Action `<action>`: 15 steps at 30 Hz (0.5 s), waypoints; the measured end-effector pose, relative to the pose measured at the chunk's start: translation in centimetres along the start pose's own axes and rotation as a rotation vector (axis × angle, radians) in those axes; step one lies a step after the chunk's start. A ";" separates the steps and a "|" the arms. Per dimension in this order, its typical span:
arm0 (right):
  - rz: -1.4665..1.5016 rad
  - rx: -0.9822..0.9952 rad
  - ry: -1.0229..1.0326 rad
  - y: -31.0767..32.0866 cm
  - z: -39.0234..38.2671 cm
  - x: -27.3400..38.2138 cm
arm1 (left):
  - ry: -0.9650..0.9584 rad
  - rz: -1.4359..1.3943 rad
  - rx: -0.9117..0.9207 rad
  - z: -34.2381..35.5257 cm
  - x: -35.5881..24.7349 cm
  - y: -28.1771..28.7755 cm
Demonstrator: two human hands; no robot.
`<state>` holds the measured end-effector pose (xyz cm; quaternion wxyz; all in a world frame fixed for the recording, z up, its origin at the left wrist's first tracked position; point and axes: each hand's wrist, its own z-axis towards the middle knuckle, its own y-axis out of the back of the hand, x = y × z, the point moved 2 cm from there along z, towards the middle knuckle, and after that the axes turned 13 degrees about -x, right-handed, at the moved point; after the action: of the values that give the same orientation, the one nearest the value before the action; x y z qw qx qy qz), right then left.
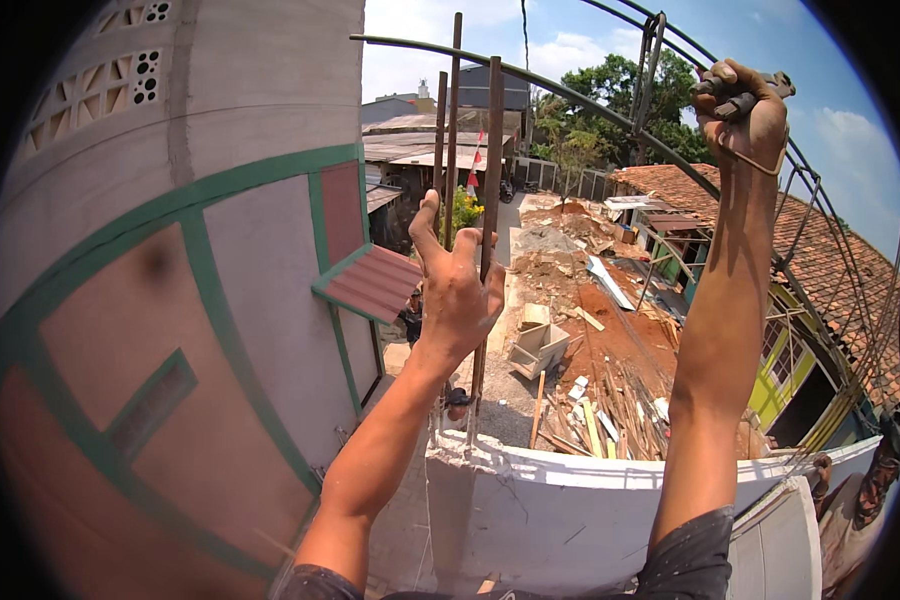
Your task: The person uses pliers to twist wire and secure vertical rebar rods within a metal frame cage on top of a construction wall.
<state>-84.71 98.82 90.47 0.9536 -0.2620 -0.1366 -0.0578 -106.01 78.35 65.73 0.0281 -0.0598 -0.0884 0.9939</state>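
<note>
My left hand is raised in the middle, its fingers apart and partly bent, beside the upright steel reinforcing bars. One bar runs right by its fingers, but I cannot tell whether they touch. At the upper right, my right hand is closed round a stubby grey metal tool, its exact kind partly hidden by the fingers. A thin bent wire loops across that wrist. Behind the hands, a long curved steel bar crosses from the upper middle toward the right, with tied stirrups on it.
A white wall top lies below my arms. On the left rises a house wall with green trim and a small red awning. Lumber and rubble cover the ground below. A person is at the lower right.
</note>
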 end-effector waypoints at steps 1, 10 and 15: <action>-0.046 -0.064 0.047 0.0 -0.1 0.1 | 0.002 -0.006 -0.002 0.2 0.0 0.0; -0.005 0.018 -0.053 1.6 -1.9 -0.4 | -0.038 0.028 -0.027 0.8 -0.7 0.3; 0.041 -0.023 -0.080 2.5 -6.6 -2.5 | -0.097 0.104 -0.094 0.7 -0.6 0.3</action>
<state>-85.13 97.68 83.12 0.9453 -0.2777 -0.1687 -0.0291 -105.49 77.86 66.43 -0.0305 -0.0174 -0.1328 0.9905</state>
